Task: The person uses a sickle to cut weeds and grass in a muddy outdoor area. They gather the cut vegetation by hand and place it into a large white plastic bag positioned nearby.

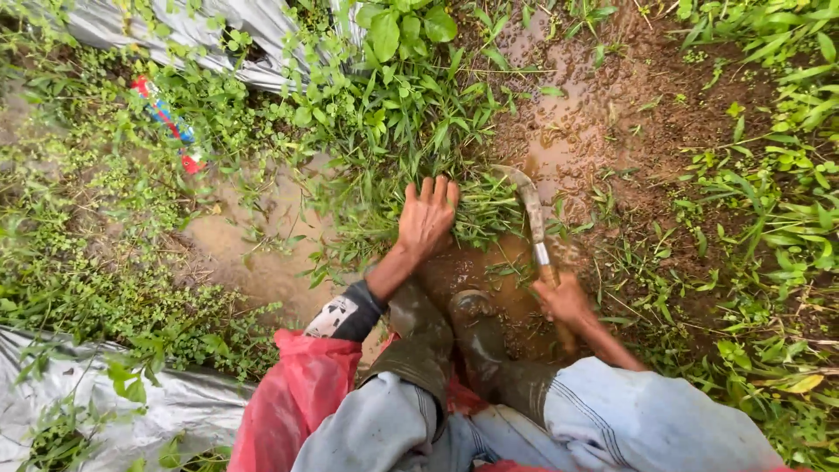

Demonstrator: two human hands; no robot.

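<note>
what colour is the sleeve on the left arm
The sleeve is pinkish red, with a dark cuff near the left hand; head view shows it.

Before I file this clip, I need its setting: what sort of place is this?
Most likely a wet farm plot or garden bed: muddy brown ground, green weeds under the left hand, a curved sickle in the right hand, silver plastic sheeting.
</note>
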